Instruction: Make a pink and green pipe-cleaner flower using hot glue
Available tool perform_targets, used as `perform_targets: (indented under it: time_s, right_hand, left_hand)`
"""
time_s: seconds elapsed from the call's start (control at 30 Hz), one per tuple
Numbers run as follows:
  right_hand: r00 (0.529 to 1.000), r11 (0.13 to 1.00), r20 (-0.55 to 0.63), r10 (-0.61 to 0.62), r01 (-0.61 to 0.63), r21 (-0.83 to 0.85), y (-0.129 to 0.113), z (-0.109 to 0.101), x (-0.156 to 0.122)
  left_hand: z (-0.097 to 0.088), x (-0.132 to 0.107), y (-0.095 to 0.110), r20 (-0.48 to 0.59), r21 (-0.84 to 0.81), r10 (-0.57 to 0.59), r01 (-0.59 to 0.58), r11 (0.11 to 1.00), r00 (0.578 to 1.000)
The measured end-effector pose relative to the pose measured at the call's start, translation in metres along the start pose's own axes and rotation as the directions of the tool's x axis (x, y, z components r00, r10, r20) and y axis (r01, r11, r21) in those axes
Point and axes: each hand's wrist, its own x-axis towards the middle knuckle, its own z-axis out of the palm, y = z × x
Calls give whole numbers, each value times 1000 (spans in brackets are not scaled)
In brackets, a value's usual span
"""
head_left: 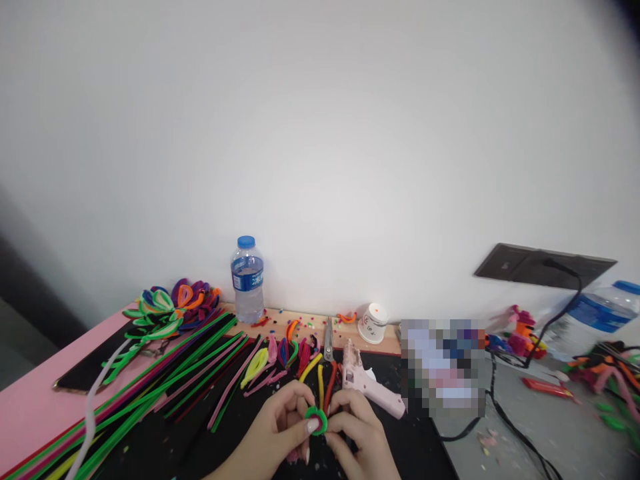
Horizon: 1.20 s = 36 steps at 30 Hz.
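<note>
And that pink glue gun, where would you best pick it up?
I'd take the pink glue gun by its handle, coming from the near right: that smooth, slim end slants out rightward past the right hand, while the rougher, lumpier end points towards the wall.

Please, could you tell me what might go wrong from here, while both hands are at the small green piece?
1. The pink glue gun lies close to the right hand; if hot, which the picture cannot show, it might burn a finger.
2. The small green piece, pinched by the left hand, could slip or bend under pressure.
3. The white cable crosses the long fuzzy stems; a tug might drag them.
</note>
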Motion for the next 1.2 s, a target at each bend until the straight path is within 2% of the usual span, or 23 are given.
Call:
perform_targets:
  time_s: [0.53,0.83,1.0,1.2]
  right_hand:
    - [994,994,51,93,-96,54,2,-1,0]
    - [982,966,36,186,-190,176,0,2,-1]
    - [979,957,22,202,-202,206,1,2,-1]
    - [975,950,14,221,-219,222,2,4,-2]
  left_hand:
    - [3,-2,0,-34,55,10,-9,998,999]
    - [5,-5,-1,-79,94,51,-44,995,996]
    - [7,-8,-3,-89,67,61,-55,996,994]
    - [9,-8,-1,-112,129,69,-54,990,991]
